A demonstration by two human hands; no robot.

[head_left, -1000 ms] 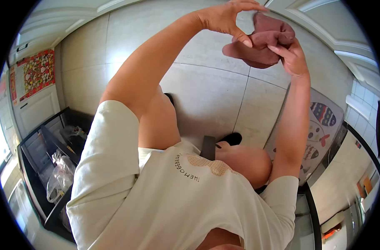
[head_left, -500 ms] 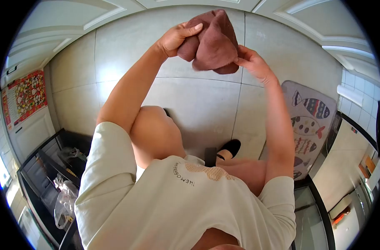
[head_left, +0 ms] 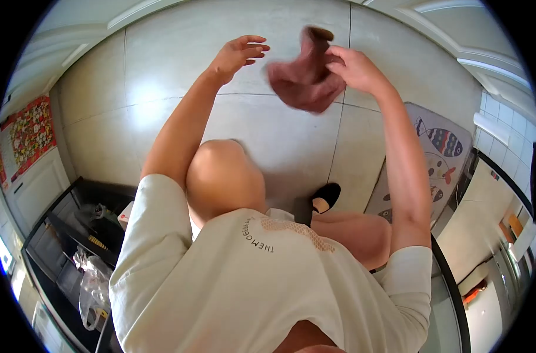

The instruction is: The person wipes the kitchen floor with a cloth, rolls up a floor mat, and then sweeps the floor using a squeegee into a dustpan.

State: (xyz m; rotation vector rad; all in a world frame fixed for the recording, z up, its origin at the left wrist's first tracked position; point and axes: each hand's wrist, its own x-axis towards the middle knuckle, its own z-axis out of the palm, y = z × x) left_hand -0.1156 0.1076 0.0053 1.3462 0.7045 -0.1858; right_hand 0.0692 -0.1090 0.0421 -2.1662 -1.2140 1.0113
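Lying apart from maroon cloth: fish-patterned mat

Your view is bright, with white glare on the floor tiles at left and soft shade between your legs. Motion smears the reddish-brown cloth; the wide lens bends the cabinet doors and blackens the corners.
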